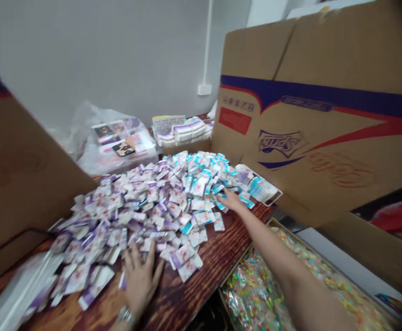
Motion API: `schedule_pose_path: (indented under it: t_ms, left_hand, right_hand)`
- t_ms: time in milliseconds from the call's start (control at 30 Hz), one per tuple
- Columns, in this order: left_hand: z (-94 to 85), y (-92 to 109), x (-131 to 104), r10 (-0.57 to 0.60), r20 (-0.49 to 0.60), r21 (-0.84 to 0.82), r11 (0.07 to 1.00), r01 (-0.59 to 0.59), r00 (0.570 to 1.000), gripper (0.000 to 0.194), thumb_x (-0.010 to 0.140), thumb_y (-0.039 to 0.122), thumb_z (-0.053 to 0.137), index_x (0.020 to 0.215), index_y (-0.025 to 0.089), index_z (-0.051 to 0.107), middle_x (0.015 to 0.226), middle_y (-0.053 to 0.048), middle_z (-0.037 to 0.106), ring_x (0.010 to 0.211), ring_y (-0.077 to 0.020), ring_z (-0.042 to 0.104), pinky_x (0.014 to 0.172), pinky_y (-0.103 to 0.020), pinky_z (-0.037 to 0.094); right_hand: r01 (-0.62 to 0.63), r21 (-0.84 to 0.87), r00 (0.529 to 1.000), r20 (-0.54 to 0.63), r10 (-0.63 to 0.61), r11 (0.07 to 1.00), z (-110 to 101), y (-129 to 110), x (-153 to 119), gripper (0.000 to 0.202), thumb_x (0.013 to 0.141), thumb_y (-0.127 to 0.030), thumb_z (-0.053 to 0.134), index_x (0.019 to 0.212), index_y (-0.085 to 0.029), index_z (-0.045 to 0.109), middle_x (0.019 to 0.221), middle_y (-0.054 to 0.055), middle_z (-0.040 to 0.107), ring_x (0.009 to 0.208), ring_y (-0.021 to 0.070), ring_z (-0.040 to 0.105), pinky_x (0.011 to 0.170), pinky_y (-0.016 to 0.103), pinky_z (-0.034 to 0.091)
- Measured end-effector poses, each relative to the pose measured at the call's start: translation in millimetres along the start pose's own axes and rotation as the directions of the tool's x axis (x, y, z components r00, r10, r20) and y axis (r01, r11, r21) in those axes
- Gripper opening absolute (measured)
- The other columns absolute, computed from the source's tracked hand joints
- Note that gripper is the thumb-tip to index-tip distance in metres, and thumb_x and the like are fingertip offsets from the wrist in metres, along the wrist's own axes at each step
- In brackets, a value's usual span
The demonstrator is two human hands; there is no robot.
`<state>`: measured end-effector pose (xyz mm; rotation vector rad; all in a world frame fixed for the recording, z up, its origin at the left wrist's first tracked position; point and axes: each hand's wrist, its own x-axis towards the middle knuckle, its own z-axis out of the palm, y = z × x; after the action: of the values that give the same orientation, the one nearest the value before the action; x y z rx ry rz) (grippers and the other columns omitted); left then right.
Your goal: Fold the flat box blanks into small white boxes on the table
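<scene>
A large heap of small white-and-purple packets (pixel 149 188) covers the wooden table (pixel 217 257), with white-and-blue packets (pixel 204 172) on its right side. My left hand (pixel 140 276) lies at the heap's near edge, palm down with fingers spread against the packets. A watch (pixel 125 314) is on that wrist. My right hand (pixel 229 200) reaches to the right side of the heap, its fingers stretched out over the blue packets. Its fingertips are partly lost among them, and no grasp shows in either hand.
Cardboard cartons stand at the right (pixel 325 119) and left (pixel 25 170). A neat stack of packets (pixel 261 186) sits at the right edge. Behind are a plastic bag (pixel 125 147) and a box of packets (pixel 183 133). Below right, a carton holds colourful wrapped pieces (pixel 252 289).
</scene>
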<state>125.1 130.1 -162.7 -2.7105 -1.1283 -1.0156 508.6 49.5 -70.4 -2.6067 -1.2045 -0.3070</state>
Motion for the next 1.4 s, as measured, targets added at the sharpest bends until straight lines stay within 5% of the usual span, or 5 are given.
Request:
schedule_pose_path:
  t_ms: [300, 567, 1033, 1167, 1400]
  left_hand:
    - [-22.5, -11.0, -12.8, 0.022, 0.095, -0.112, 0.994, -0.011, 0.995, 0.048, 0.09, 0.026, 0.045, 0.137, 0.025, 0.037, 0.154, -0.009, 0.002, 0.139, -0.0355, 0.004, 0.104, -0.055, 0.027]
    - [-59.5, -43.6, -54.7, 0.03, 0.008, -0.065, 0.997, -0.03, 1.0, 0.054, 0.089, 0.015, 0.045, 0.139, 0.027, 0.029, 0.15, -0.012, 0.02, 0.139, -0.0322, 0.013, 0.105, -0.055, 0.027]
    - [-48.7, -115.1, -47.9, -0.32, -0.076, -0.147, 0.94, 0.307, 0.944, 0.074, 0.086, 0.037, 0.052, 0.145, 0.022, 0.01, 0.152, -0.017, 0.0, 0.139, -0.0345, 0.007, 0.106, -0.055, 0.024]
    - [-24.9, -111.0, -18.5, -0.356, 0.004, -0.225, 0.91, 0.348, 0.935, 0.074, 0.083, 0.047, 0.053, 0.143, 0.019, 0.02, 0.151, -0.02, -0.002, 0.138, -0.0373, 0.005, 0.104, -0.056, 0.026]
    - [1.6, -73.4, 18.3, -0.303, 0.117, -0.334, 0.885, 0.325, 0.946, 0.068, 0.083, 0.05, 0.05, 0.14, 0.019, 0.03, 0.151, -0.019, 0.004, 0.138, -0.0387, 0.007, 0.105, -0.058, 0.022]
  right_hand:
    - [0.253, 0.054, 0.967, -0.037, -0.252, 0.966, -16.6, -22.5, -96.3, 0.057, 0.09, -0.048, 0.033, 0.142, -0.023, 0.032, 0.138, 0.012, 0.043, 0.127, 0.0266, 0.04, 0.101, 0.038, 0.036]
    - [0.889, 0.04, 0.455, 0.032, -0.89, 0.456, 47.7, -104.7, -147.3, 0.064, 0.079, -0.049, 0.059, 0.137, -0.044, 0.033, 0.149, 0.005, 0.026, 0.137, 0.0383, 0.015, 0.1, 0.069, 0.01]
    - [0.819, -0.145, 0.546, -0.103, -0.832, 0.555, 38.6, -147.6, -69.0, 0.059, 0.081, -0.04, 0.059, 0.136, -0.039, 0.038, 0.149, 0.008, 0.025, 0.137, 0.0383, 0.012, 0.1, 0.069, 0.005]
    - [0.847, -0.187, 0.503, -0.021, -0.864, 0.498, 30.6, -157.8, -59.4, 0.056, 0.08, -0.038, 0.061, 0.133, -0.04, 0.042, 0.15, 0.005, 0.025, 0.137, 0.0398, 0.011, 0.098, 0.071, 0.004]
    - [0.69, -0.251, 0.691, -0.053, -0.721, 0.679, 1.0, -141.4, -4.5, 0.047, 0.084, -0.037, 0.056, 0.13, -0.033, 0.048, 0.15, 0.008, 0.025, 0.138, 0.0383, 0.002, 0.097, 0.072, 0.003]
